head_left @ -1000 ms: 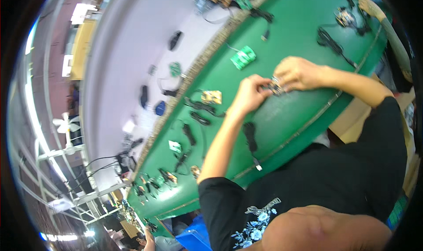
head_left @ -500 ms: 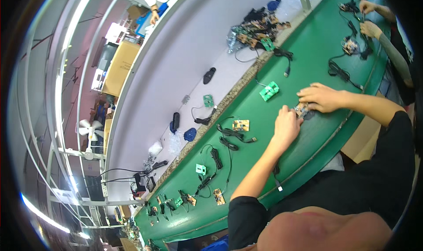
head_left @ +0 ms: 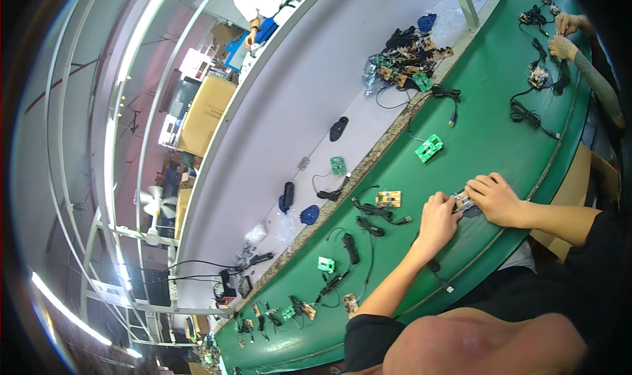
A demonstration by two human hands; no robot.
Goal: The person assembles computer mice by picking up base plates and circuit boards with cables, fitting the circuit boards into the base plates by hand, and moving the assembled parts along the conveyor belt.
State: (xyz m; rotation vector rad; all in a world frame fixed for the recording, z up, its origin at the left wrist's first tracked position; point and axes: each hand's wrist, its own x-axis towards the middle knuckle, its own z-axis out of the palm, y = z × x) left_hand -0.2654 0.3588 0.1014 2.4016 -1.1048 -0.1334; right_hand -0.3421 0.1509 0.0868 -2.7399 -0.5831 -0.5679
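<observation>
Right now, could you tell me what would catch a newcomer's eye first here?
Both hands, the left hand and right hand, meet over a small metallic part on the long green belt. Green circuit boards and black cables dot the belt, and a tangled pile of parts lies on the grey shelf beyond.

Head fisheye, tilted, looking down on green bench (head_left: 500,144).

1. Bare green counter (head_left: 487,144) lies open beyond both hands, toward its far edge
2. A green circuit board (head_left: 428,148) sits there, off to one side
3. Coiled black cables (head_left: 372,210) and a tan board (head_left: 388,198) crowd the counter's left stretch, seemingly tangled
</observation>
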